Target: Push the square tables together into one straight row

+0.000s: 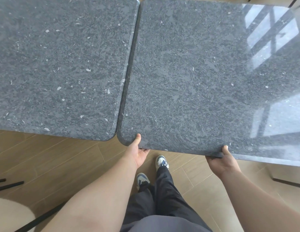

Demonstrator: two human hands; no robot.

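The near edge of the right table [204,77] is gripped by the left hand [139,152] near its corner and by the right hand [221,162], thumbs on top. The left table [62,64] is met along one side.

No legible text, label, brand, number or sign on any surface.
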